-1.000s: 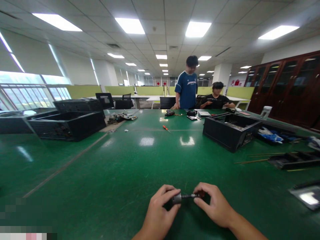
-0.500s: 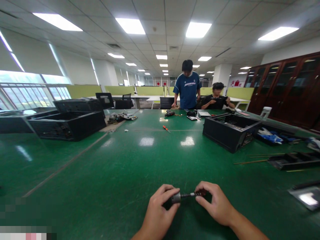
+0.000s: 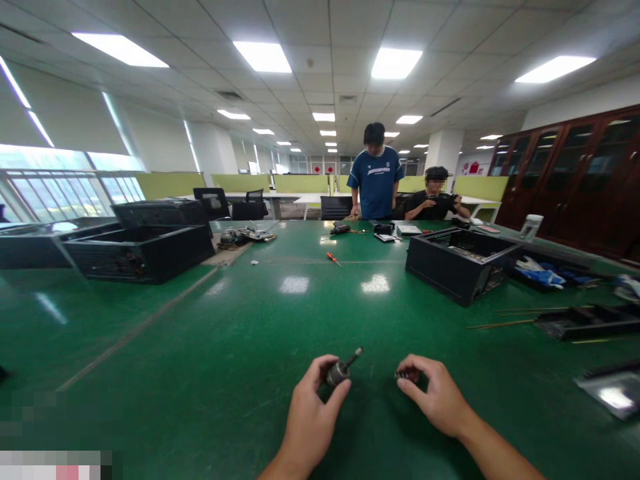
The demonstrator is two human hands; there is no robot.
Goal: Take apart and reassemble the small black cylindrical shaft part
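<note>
- Spanning the whole view: green table point(image 3: 240, 333), glossy and reflecting the ceiling lights.
- Sitting far left on it: open black case point(image 3: 140, 252), with a second case point(image 3: 160, 212) lying behind it.
- Sitting right of centre: another black case point(image 3: 460, 263), open side up, well apart from both hands.
- Lying at the right edge: black tray point(image 3: 590, 320), thin rods beside it, and a shiny panel point(image 3: 613, 395) nearer the camera.
- Standing at the far end: person in blue shirt point(image 3: 375, 180), leaning on the table; a seated person point(image 3: 433, 200) in black is working just beside them.
- Lying mid-table, far from the hands: small screwdriver point(image 3: 333, 258) with an orange handle.
- Hovering low at bottom centre: left hand point(image 3: 313, 417), thumb and fingers curling shut around a grey cylinder part point(image 3: 340, 371), which is held just above the table near its front edge.
- Sticking up and to the right out of that part: thin dark shaft point(image 3: 354, 355), tilted, tip pointing toward the right hand but clear of it.
- Hovering just beside it: right hand point(image 3: 437, 397), fingers pinching closed on a small dark piece point(image 3: 401, 375); too small to tell what it is.
- Showing between the two held pieces: bare table, so they are not touching.
</note>
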